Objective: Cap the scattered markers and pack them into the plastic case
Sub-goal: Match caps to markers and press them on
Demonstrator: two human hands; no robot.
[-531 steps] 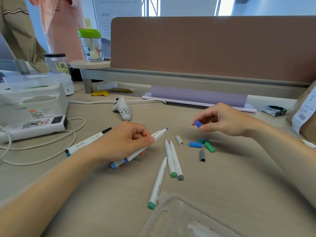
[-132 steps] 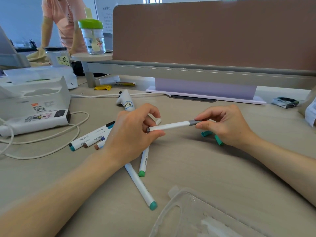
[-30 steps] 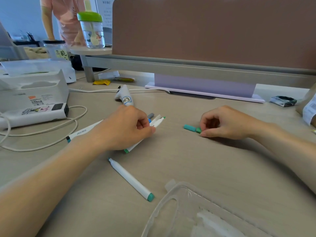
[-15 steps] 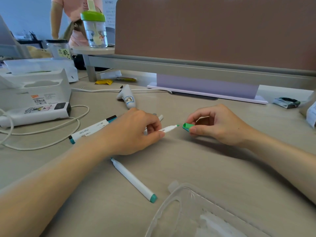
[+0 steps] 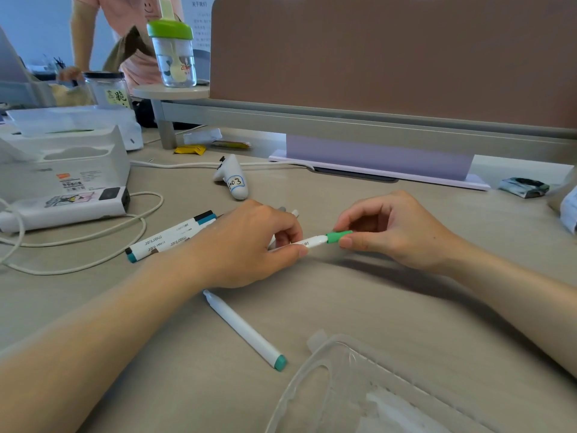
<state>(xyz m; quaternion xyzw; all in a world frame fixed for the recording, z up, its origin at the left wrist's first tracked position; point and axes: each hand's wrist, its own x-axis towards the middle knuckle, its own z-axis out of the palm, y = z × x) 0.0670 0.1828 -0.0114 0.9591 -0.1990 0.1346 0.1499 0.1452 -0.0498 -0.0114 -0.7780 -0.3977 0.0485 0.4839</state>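
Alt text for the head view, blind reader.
The right hand holds a green cap on the tip of a white marker pinched by the left hand. A teal-ended marker lies near the clear plastic case.

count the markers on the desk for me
7. green-capped marker between left hand and right hand; teal-ended marker by the plastic case; three bunched markers left of the left hand, one barely showing; two marker ends behind it. More may be hidden.
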